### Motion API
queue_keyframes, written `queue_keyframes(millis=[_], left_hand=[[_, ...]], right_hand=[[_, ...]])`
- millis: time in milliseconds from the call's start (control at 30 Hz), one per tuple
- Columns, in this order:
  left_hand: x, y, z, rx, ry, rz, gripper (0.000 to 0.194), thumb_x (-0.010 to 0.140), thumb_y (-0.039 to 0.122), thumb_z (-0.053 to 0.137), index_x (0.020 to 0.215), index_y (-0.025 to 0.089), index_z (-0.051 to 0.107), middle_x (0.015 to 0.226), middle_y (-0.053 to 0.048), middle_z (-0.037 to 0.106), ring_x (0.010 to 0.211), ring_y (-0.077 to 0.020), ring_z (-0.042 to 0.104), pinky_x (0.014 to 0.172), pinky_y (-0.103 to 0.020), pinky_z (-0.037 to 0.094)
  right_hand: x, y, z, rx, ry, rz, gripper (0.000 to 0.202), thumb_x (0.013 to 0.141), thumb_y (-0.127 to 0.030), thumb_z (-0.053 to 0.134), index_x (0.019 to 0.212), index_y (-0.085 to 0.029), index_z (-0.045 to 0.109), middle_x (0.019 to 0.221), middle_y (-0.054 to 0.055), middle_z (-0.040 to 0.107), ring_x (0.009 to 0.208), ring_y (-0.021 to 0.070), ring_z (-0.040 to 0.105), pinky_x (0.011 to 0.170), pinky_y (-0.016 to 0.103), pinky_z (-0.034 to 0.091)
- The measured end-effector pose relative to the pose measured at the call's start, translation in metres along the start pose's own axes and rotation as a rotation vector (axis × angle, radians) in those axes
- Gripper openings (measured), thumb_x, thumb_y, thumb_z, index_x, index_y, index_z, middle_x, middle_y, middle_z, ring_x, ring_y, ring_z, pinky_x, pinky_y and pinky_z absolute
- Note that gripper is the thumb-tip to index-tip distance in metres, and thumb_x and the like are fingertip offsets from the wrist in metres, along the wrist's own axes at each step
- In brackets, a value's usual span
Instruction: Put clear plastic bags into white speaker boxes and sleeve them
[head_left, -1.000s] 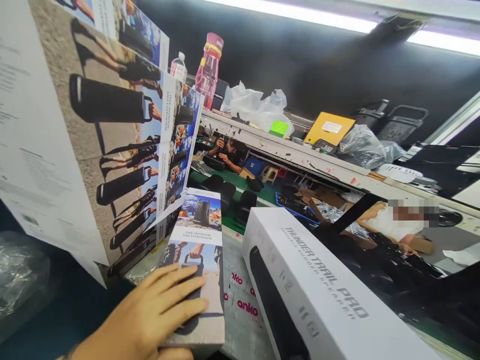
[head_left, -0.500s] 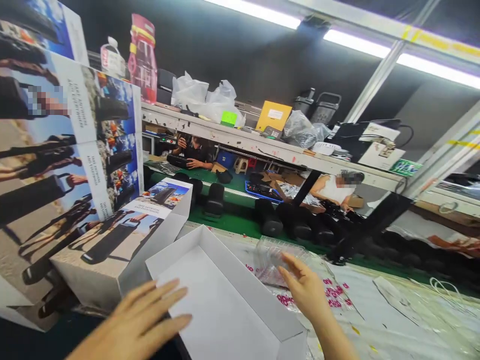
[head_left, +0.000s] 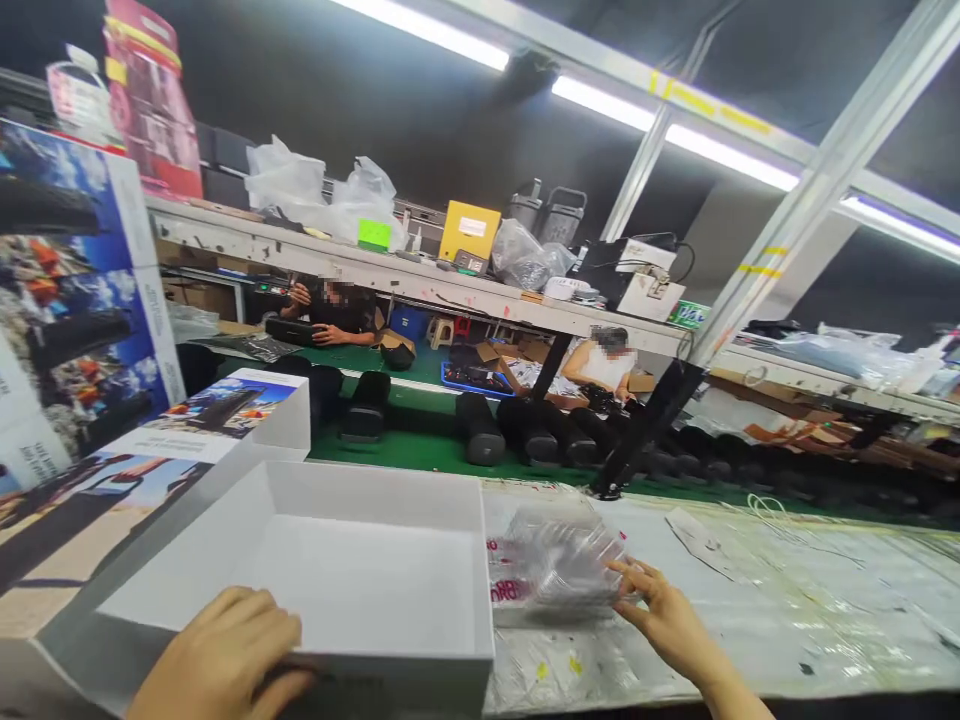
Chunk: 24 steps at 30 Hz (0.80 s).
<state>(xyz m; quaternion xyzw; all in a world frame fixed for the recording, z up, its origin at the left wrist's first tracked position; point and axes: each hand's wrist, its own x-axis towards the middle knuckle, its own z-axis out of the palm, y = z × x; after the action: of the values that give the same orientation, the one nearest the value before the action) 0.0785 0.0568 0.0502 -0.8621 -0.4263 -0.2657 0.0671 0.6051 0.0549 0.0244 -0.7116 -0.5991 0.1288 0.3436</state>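
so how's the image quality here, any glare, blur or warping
Head view: the ceiling light strips blow out to white; straight shelf posts lean and splay, a wide-angle warp; the left hand on the white box is soft at the frame's bottom edge; the clear plastic bag at the right hand shows pale sheen; the far workers' faces are pixelated.

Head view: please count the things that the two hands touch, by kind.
White open box, under the left hand: 1
Clear plastic bag, at the right hand fingers: 1
Total: 2
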Motion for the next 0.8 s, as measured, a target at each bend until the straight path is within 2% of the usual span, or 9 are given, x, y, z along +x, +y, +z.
queue_keyframes(millis=[100,167,200,300,400,500,600,700,800], left_hand=[[0.029,0.018,0.003,0.028,0.095,-0.056,0.016,0.080,0.041,0.065,0.084,0.025,0.065,0.082,-0.003,0.066,0.079,-0.0237,0.058,0.071,-0.034,0.043],[0.051,0.050,0.008,-0.013,0.155,0.018,0.027,0.080,0.030,0.064,0.107,0.026,0.063,0.107,-0.006,0.065,0.098,-0.0272,0.058,0.084,-0.040,0.044],[0.063,0.071,0.012,-0.076,0.131,0.093,0.036,0.079,0.026,0.064,0.115,0.026,0.059,0.117,-0.007,0.062,0.105,-0.0268,0.056,0.089,-0.040,0.043],[0.095,0.138,0.032,-0.323,-0.151,0.361,0.044,0.075,0.030,0.071,0.117,0.023,0.058,0.121,-0.005,0.062,0.107,-0.0232,0.057,0.093,-0.035,0.045],[0.123,0.182,0.064,-0.283,-0.357,0.449,0.035,0.079,0.035,0.066,0.108,0.014,0.064,0.114,-0.012,0.067,0.106,-0.0268,0.059,0.098,-0.040,0.042],[0.142,0.197,0.087,-0.114,-0.561,0.425,0.024,0.087,0.026,0.052,0.082,0.013,0.072,0.080,-0.012,0.073,0.078,-0.0251,0.066,0.087,-0.042,0.046],[0.151,0.202,0.087,-0.115,-0.592,0.415,0.029,0.087,0.028,0.050,0.075,0.017,0.074,0.074,-0.010,0.073,0.070,-0.0232,0.066,0.079,-0.041,0.047],[0.158,0.209,0.072,-0.150,-0.689,0.382,0.024,0.082,0.027,0.055,0.076,0.016,0.075,0.079,-0.013,0.074,0.076,-0.0277,0.068,0.075,-0.041,0.049],[0.173,0.215,0.063,-0.144,-0.805,0.333,0.017,0.071,0.021,0.060,0.076,0.014,0.075,0.076,-0.016,0.073,0.074,-0.0322,0.068,0.061,-0.038,0.049]], right_hand=[[-0.016,0.016,-0.017,0.172,-0.029,0.006,0.008,0.060,-0.028,0.055,0.054,-0.024,0.057,0.104,0.009,0.070,0.131,0.0342,0.040,0.109,0.052,0.028],[-0.019,0.017,-0.016,0.230,-0.065,-0.044,0.011,0.062,-0.026,0.053,0.051,-0.023,0.053,0.111,0.009,0.069,0.131,0.0321,0.041,0.109,0.051,0.028],[-0.017,0.015,-0.012,0.240,-0.080,-0.082,0.012,0.064,-0.025,0.052,0.052,-0.023,0.053,0.112,0.009,0.069,0.131,0.0306,0.041,0.110,0.050,0.028],[-0.010,0.008,0.008,0.221,0.028,-0.189,0.014,0.063,-0.020,0.047,0.058,-0.022,0.060,0.125,0.008,0.062,0.135,0.0261,0.037,0.113,0.048,0.025],[-0.014,-0.003,0.028,0.310,0.298,-0.125,0.030,0.069,-0.025,0.049,0.093,-0.019,0.068,0.146,0.012,0.041,0.138,0.0268,0.031,0.115,0.050,0.022],[-0.045,-0.019,0.046,0.656,0.474,0.124,0.047,0.076,-0.041,0.059,0.117,-0.017,0.056,0.148,0.017,0.036,0.135,0.0301,0.036,0.111,0.052,0.029],[-0.091,-0.040,0.067,0.920,0.472,0.194,0.060,0.079,-0.052,0.061,0.128,-0.021,0.044,0.147,0.015,0.037,0.135,0.0291,0.037,0.111,0.049,0.030],[-0.123,-0.059,0.089,0.868,0.444,0.189,0.075,0.075,-0.057,0.064,0.135,-0.024,0.034,0.149,0.013,0.035,0.137,0.0298,0.031,0.111,0.046,0.030],[-0.132,-0.071,0.102,0.750,0.461,0.305,0.084,0.072,-0.060,0.066,0.138,-0.021,0.032,0.145,0.015,0.040,0.134,0.0324,0.036,0.109,0.046,0.032]])
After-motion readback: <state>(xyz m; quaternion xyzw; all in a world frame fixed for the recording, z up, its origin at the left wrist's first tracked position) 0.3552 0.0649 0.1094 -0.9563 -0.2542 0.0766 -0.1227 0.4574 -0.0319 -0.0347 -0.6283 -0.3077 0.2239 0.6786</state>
